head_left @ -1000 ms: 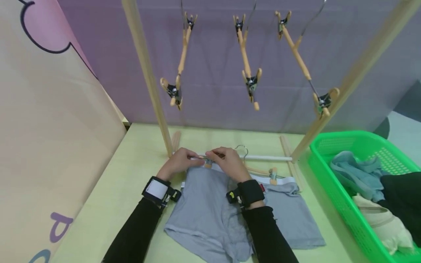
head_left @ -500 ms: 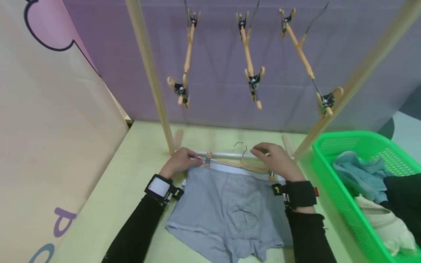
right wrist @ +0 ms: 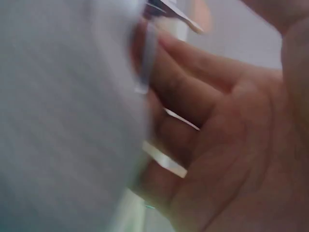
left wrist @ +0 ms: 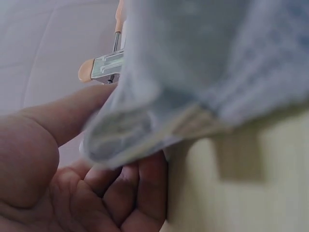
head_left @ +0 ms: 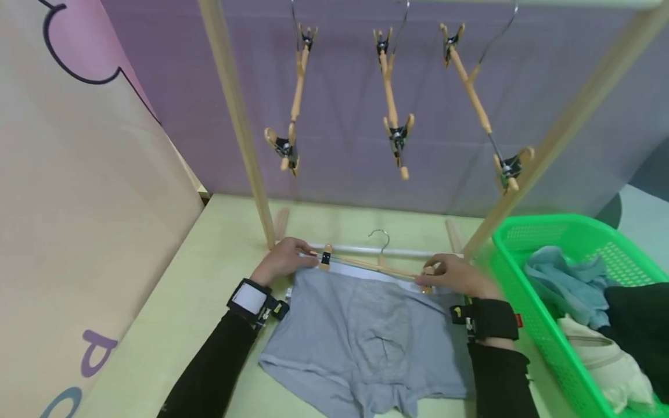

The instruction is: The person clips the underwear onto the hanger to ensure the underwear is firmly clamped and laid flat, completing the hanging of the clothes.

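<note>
Grey boxer briefs (head_left: 334, 325) with a white waistband lie spread on the table, the waistband along a wooden clip hanger (head_left: 376, 265). My left hand (head_left: 284, 259) pinches the waistband's left corner at the hanger's end, beside the left clip (head_left: 326, 256). In the left wrist view, the thumb and curled fingers sit either side of the grey cloth (left wrist: 193, 53). My right hand (head_left: 460, 276) grips the right clip (head_left: 427, 281) at the other end of the waistband. Cloth (right wrist: 63, 116) hides its fingertips in the right wrist view.
Three wooden clip hangers (head_left: 389, 93) hang from the rack, between its slanting wooden posts (head_left: 235, 116). A white lower bar (head_left: 350, 249) runs behind the boxer briefs. On the right stands a green basket (head_left: 538, 325) holding blue, black and cream clothes.
My right hand has left the left clip, travelled right across the boxer briefs and come down onto the right clip. The left hand has stayed at the left corner.
</note>
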`<state>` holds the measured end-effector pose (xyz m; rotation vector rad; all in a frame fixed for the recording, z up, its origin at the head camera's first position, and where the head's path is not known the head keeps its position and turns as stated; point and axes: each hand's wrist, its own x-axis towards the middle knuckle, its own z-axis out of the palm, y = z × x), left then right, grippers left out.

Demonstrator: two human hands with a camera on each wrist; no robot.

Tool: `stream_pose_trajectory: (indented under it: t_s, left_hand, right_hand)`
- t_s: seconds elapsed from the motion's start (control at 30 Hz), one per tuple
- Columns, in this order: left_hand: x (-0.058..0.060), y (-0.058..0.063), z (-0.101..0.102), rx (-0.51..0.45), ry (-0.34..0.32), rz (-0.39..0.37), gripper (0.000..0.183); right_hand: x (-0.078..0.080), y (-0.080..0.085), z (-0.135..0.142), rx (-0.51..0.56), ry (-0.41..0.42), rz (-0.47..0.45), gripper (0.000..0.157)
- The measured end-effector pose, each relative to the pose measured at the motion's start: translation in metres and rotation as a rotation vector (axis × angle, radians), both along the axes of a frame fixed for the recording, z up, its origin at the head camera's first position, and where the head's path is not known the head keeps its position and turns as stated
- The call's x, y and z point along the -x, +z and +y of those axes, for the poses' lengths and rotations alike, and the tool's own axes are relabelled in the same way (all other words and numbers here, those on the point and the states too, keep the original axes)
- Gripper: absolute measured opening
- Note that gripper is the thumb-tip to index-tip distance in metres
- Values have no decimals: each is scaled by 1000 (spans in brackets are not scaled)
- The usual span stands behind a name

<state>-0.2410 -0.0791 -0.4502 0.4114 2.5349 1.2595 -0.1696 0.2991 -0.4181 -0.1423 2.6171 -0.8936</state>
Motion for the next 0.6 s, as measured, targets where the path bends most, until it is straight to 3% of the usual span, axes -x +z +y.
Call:
stream_pose_trajectory:
  t_s: [0.13, 0.23, 0.43, 0.6]
  left_hand:
    - [0, -1, 2, 4, -22, -8, 27]
    - [0, 5, -1, 30, -56, 16, 25]
    - [-4, 42, -23, 94, -40, -14, 32]
    - [-10, 71, -46, 178, 34, 68, 35]
  right_hand:
    - [3, -13, 5, 67, 17, 14, 33]
    - [3, -19, 11, 108, 37, 38, 30]
    - [5, -24, 18, 226, 32, 44, 38]
    - [6, -25, 22, 279, 42, 50, 31]
